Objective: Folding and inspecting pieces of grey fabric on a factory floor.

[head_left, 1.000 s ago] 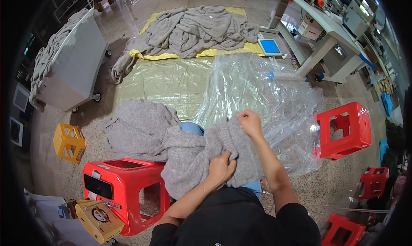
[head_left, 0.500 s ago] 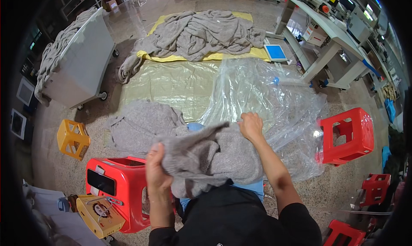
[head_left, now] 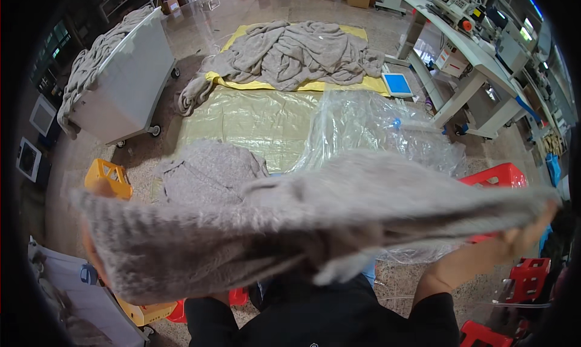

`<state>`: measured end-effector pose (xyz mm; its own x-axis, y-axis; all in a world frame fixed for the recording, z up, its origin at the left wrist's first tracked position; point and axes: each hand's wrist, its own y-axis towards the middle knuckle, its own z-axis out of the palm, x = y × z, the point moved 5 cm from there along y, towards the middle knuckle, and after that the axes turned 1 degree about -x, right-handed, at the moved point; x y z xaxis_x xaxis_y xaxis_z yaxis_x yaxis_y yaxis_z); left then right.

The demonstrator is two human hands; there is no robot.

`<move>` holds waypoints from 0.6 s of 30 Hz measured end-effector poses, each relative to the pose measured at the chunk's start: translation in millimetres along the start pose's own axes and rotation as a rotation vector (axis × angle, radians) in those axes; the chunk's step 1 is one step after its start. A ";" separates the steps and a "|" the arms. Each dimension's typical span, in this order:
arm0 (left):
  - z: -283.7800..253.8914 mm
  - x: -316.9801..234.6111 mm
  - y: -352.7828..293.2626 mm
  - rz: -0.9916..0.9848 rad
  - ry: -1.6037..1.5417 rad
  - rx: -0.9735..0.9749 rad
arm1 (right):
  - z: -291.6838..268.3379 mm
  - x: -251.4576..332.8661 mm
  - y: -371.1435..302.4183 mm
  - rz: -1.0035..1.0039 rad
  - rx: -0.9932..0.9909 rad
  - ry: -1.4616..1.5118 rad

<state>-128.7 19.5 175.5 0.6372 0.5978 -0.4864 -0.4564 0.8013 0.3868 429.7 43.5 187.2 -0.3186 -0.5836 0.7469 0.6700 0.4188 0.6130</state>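
A grey, fuzzy knitted cloth (head_left: 339, 208) is stretched wide across the front of my body, blurred by motion. My left hand (head_left: 103, 188) grips its left end, with most of the hand hidden behind the fabric. At the far right end, my right hand (head_left: 521, 233) is closed on the cloth's edge, its fingers partly covered. Beyond the raised cloth, a bunched heap of similar grey cloth (head_left: 212, 168) lies on the floor, left of centre. Clear plastic sheeting (head_left: 363, 120) spreads out to the right of that heap.
A larger grey pile (head_left: 290, 53) rests on a yellow sheet (head_left: 242, 88) farther off. A white wheeled cart (head_left: 130, 74) stands left and a long workbench (head_left: 448, 41) right. Stools surround me: yellow (head_left: 112, 172), red (head_left: 502, 174). A blue-topped scale (head_left: 397, 85) sits near the bench.
Both hands have moved far apart, left hand leftward and right hand rightward and down. The cloth has gone from bunched near my lap to raised and spread, hiding the red stool at left.
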 end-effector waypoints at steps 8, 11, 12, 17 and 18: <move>26.5 -0.6 40.1 -0.204 -0.117 0.174 | 101.1 60.5 -64.7 0.040 0.375 0.313; 33.0 -23.3 32.9 -0.264 -0.190 0.228 | 148.7 93.9 -91.1 0.033 0.715 0.560; 29.6 -34.4 28.1 -0.065 -0.094 0.196 | 162.9 106.3 -97.6 -0.014 0.902 0.665; -2.1 -2.9 3.1 -0.240 0.630 -0.071 | 193.7 114.6 -184.3 0.300 1.891 0.907; -5.0 22.7 -2.6 -0.349 0.840 0.074 | 194.5 106.0 -211.3 0.286 2.017 0.920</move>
<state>-116.2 31.1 159.5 0.0567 0.1660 -0.9845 -0.2636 0.9536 0.1457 123.9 28.5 186.9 0.3387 -0.2106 0.9170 -0.9223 0.1186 0.3679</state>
